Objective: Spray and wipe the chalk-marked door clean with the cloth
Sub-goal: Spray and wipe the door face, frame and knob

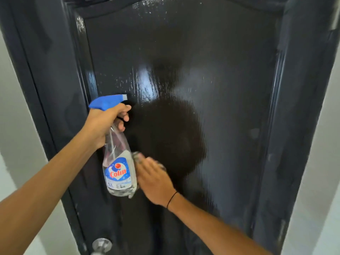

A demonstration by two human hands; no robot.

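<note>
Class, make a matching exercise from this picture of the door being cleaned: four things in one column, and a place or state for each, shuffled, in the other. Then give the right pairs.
Things
1. spray bottle
2. cloth
3. door knob
4. wristband

Places or states
A. low on the door's left edge
B. around the right wrist
C. gripped by the left hand, nozzle toward the door
D. pressed to the door under the right hand

Pairs: 1-C, 2-D, 3-A, 4-B
</note>
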